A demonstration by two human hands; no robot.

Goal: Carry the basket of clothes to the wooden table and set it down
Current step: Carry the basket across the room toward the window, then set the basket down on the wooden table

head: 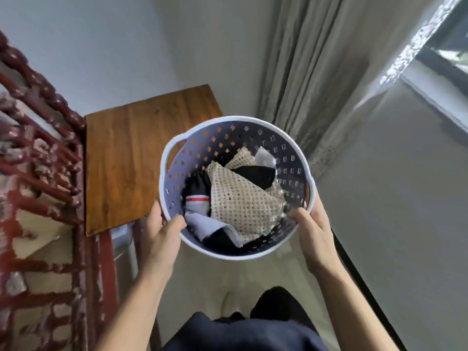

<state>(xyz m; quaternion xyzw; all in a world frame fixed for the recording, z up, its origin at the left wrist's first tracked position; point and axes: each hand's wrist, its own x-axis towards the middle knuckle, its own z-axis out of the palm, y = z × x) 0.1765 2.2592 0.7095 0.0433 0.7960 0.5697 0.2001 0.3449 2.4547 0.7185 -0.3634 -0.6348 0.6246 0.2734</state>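
A round, perforated basket [291, 153] with a white rim hangs in the air in front of me, tilted a little toward me. Inside it lie clothes [243, 201]: a beige mesh piece, black garments and a grey-white one with a red stripe. My left hand [162, 231] grips the near left rim with the thumb inside. My right hand [310, 229] grips the near right rim the same way. The wooden table [131, 158] lies ahead to the left; the basket's left part overlaps its right edge in view.
Dark red carved wooden furniture [38, 186] stands along the left, touching the table's left side. A grey curtain [311, 72] hangs at the back right beside a window [445, 54]. A white wall [114, 46] is behind the table. Pale floor and my dark clothing show below.
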